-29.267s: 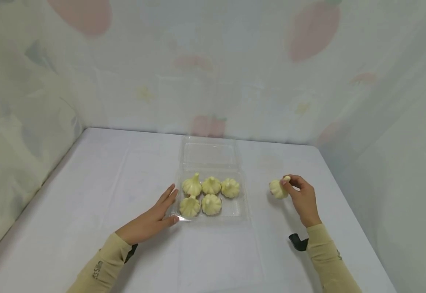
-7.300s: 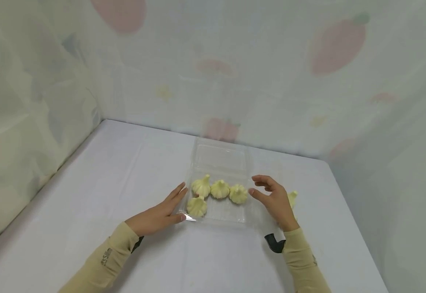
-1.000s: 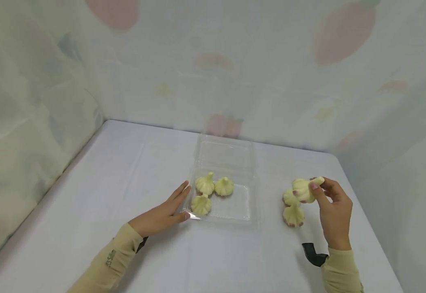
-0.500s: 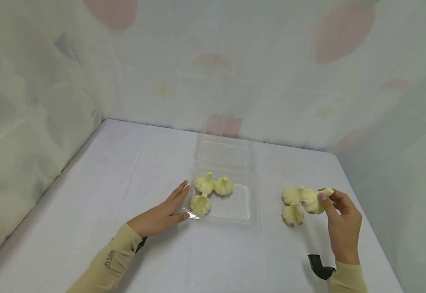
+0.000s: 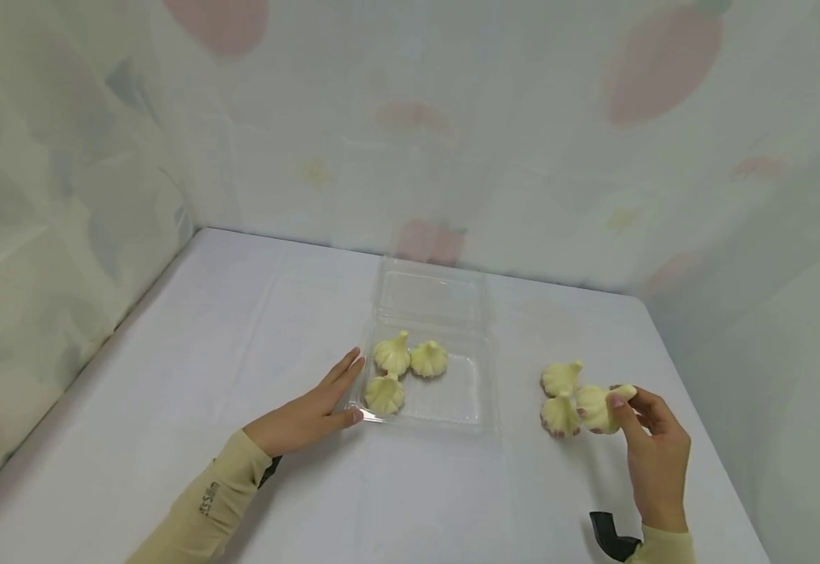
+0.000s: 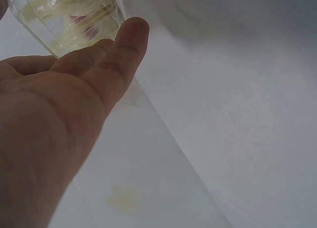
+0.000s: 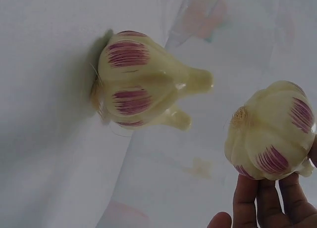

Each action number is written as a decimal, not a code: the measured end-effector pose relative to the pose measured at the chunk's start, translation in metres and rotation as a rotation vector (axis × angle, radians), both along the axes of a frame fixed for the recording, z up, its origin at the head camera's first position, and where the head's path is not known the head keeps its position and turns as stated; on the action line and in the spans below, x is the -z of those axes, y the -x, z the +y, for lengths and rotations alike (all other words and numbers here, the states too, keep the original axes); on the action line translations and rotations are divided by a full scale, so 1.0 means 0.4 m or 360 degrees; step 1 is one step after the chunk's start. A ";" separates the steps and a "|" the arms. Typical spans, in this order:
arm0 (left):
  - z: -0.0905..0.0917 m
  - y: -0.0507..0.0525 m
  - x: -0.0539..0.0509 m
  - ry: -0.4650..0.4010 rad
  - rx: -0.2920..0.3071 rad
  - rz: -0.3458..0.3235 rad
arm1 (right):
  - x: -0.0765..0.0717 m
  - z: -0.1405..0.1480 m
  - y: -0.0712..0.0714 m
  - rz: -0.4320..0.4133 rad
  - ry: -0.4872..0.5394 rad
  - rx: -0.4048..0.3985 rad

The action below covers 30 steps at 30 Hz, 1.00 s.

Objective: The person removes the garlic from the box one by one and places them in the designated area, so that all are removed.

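Three garlic bulbs, one of them a bulb [image 5: 384,395] at the front left, sit in the clear plastic container [image 5: 452,424], whose lid lies back. My left hand [image 5: 304,419] rests straight-fingered against the container's left side; the left wrist view shows this hand [image 6: 64,109] by the clear wall. At the right, my right hand [image 5: 658,462] pinches a garlic bulb [image 5: 596,409] near its stem, beside a back bulb [image 5: 559,379] and a front bulb [image 5: 560,416] on the table. In the right wrist view the held bulb [image 7: 272,131] shows purple streaks, close to a standing bulb [image 7: 138,79].
The white table [image 5: 424,501] is bordered by a patterned curtain [image 5: 508,141] behind and cloth [image 5: 36,235] on the left. A black curved piece [image 5: 611,538] is attached at the right wrist.
My right hand has moved down toward the person with its garlic bulb, from over the back bulb to beside the front one. The left hand has stayed at the container.
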<state>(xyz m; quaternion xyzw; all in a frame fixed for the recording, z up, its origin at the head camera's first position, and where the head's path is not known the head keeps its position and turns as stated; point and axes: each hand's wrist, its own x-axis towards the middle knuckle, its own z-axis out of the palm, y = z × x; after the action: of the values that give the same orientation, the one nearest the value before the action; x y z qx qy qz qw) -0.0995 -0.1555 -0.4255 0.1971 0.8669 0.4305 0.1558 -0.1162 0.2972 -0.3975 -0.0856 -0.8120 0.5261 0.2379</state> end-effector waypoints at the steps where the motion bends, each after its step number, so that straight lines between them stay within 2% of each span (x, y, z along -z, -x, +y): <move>1: 0.000 0.000 0.000 -0.0002 0.0000 -0.0005 | 0.004 0.000 -0.002 -0.0007 -0.0002 0.0008; 17: 0.002 0.001 -0.002 -0.0005 0.0024 0.0025 | 0.069 0.014 -0.036 -0.0225 -0.0166 0.0063; 30: 0.000 0.000 0.002 -0.0010 -0.0003 0.0005 | 0.092 0.018 -0.054 -0.0340 -0.0203 0.0014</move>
<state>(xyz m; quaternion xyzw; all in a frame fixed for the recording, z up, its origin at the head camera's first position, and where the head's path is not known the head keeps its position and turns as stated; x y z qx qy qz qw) -0.0994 -0.1556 -0.4265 0.1973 0.8660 0.4331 0.1533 -0.0945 0.3044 -0.4343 -0.1293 -0.8641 0.4603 0.1572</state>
